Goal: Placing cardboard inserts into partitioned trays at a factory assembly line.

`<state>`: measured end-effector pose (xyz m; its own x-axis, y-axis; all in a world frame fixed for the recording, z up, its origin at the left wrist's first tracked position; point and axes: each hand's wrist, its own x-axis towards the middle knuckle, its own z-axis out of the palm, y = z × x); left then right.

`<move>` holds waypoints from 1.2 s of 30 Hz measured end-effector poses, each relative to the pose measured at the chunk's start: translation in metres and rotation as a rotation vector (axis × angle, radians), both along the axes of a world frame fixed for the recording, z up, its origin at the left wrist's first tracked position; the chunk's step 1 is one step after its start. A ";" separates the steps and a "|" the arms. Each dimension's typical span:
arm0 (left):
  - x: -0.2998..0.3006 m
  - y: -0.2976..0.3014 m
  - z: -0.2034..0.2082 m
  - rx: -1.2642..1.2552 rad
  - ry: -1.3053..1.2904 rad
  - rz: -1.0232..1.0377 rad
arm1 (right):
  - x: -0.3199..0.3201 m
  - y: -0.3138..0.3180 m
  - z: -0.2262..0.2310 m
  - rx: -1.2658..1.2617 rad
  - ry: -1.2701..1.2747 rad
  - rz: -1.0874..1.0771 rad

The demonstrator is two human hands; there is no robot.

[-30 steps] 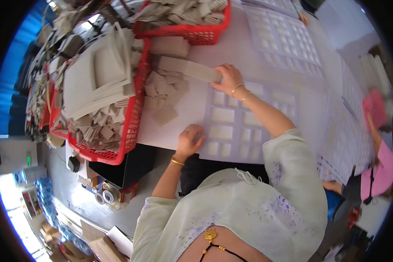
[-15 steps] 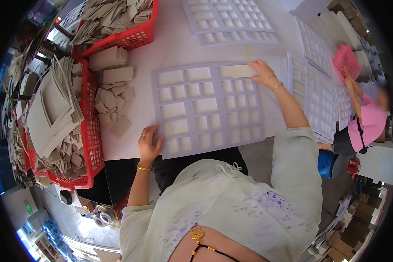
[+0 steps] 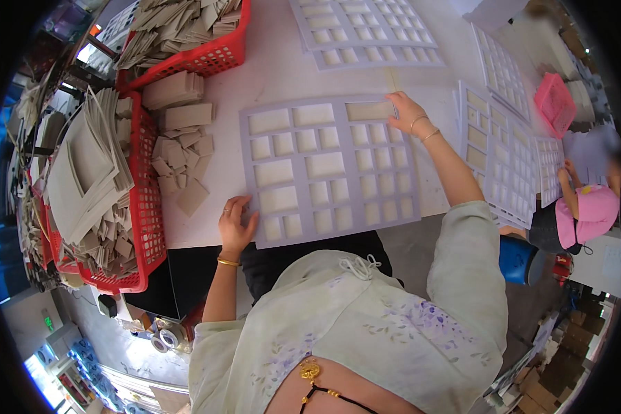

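A pale lavender grid panel [image 3: 299, 157] with rectangular openings lies flat on the white table before me. In its far right opening sits a beige cardboard strip [image 3: 368, 111]; the other openings show a whitish bottom. My right hand [image 3: 410, 114] rests at the panel's far right corner, fingers apart, fingertips by the strip's right end. Beside the panel's near left edge is my left hand [image 3: 236, 224], thumb and fingers apart and nothing between them. Left of the panel lie loose small cardboard pieces [image 3: 183, 157] and a stack of cardboard strips [image 3: 173, 90].
Red baskets full of cardboard stand at left [image 3: 148, 200] and far left [image 3: 214, 58]. More grid panels lie at the far side [image 3: 366, 31] and right [image 3: 493, 148]. A co-worker in pink [image 3: 586, 214] works at the right, near a pink basket [image 3: 555, 105].
The cardboard strip now lies lower within its opening, and my right hand has shifted slightly to its end. My left hand stays put. The co-worker's hands have left the pink basket.
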<state>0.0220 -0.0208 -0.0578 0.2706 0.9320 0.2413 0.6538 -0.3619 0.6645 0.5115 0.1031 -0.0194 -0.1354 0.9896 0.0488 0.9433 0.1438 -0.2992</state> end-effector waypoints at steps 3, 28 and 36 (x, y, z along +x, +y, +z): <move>0.000 0.001 0.001 0.003 -0.026 0.007 | -0.006 -0.003 -0.016 -0.187 -0.296 0.012; -0.012 -0.004 0.002 0.008 -0.121 -0.003 | -0.047 0.032 0.014 -0.346 -0.481 0.009; -0.024 0.064 0.065 0.209 -0.258 0.118 | -0.145 0.165 0.078 0.154 -0.152 0.059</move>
<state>-0.0024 0.0433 0.0075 0.0694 0.8764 0.4765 0.5190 -0.4397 0.7331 0.3664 0.2681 0.0582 -0.2105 0.9621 0.1734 0.9644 0.2334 -0.1243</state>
